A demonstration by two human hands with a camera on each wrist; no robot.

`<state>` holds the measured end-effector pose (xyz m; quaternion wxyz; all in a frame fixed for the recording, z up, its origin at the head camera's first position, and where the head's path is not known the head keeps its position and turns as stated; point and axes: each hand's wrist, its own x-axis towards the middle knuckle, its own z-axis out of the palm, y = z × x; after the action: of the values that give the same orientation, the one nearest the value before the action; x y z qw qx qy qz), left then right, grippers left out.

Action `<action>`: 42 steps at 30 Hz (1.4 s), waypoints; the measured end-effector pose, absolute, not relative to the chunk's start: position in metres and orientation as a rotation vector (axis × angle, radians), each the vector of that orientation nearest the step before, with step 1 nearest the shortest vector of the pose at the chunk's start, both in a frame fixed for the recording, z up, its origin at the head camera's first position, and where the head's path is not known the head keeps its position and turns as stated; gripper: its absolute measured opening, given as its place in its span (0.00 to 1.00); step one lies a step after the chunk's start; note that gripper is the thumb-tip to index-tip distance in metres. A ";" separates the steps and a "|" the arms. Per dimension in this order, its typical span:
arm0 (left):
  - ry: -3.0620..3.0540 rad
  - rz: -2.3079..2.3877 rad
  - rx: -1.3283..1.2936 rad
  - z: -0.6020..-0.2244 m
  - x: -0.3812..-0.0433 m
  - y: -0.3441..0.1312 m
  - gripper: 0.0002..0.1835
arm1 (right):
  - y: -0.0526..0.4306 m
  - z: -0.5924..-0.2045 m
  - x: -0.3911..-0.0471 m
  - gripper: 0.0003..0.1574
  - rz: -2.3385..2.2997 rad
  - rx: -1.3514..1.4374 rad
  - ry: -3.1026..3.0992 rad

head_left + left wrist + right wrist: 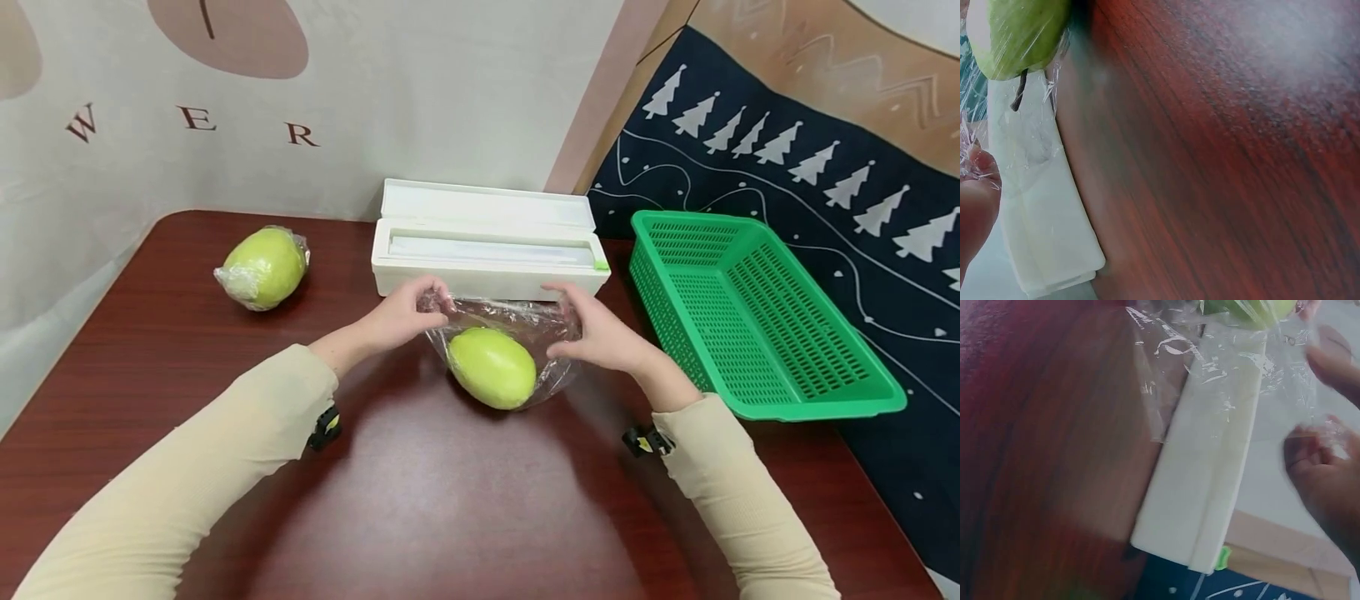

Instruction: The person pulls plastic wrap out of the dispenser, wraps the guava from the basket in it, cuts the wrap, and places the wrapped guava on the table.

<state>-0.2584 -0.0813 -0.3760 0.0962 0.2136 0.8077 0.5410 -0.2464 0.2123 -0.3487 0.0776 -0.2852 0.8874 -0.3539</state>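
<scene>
A yellow-green pear lies within a sheet of clear plastic wrap, in front of the white wrap dispenser. Its brown stem shows in the left wrist view. My left hand pinches the upper left part of the wrap, with film around the thumb. At the right, my right hand holds the opposite side of the film, fingers curled in the right wrist view. Whether the pear touches the table cannot be told.
Behind the hands stands the white dispenser, its lid raised. A green basket sits to the right. Another wrapped pear lies at the back left of the brown table.
</scene>
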 end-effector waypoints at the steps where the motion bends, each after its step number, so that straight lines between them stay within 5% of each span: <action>1: 2.396 1.595 0.646 -0.377 -0.259 -0.082 0.09 | 0.213 -0.349 -0.247 0.45 -1.091 -0.838 2.693; 6: 2.353 1.550 0.719 -0.379 -0.260 -0.086 0.19 | 0.218 -0.346 -0.250 0.25 -1.190 -0.776 2.710; 18: 2.341 1.414 0.793 -0.384 -0.264 -0.092 0.17 | 0.225 -0.349 -0.251 0.11 -1.290 -0.896 2.584; 32: 2.304 1.351 0.855 -0.388 -0.263 -0.096 0.20 | 0.231 -0.350 -0.252 0.20 -1.477 -0.674 2.576; 38: 2.302 1.324 0.839 -0.389 -0.259 -0.098 0.25 | 0.233 -0.356 -0.249 0.33 -1.324 -0.819 2.362; 42: 2.360 1.304 0.844 -0.390 -0.260 -0.098 0.18 | 0.230 -0.358 -0.247 0.21 -1.175 -0.856 2.503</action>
<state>-0.2601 -0.0980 -0.3901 0.1576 0.2951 0.8248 0.4558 -0.2468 0.2302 -0.3580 0.1231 -0.2934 0.8583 -0.4027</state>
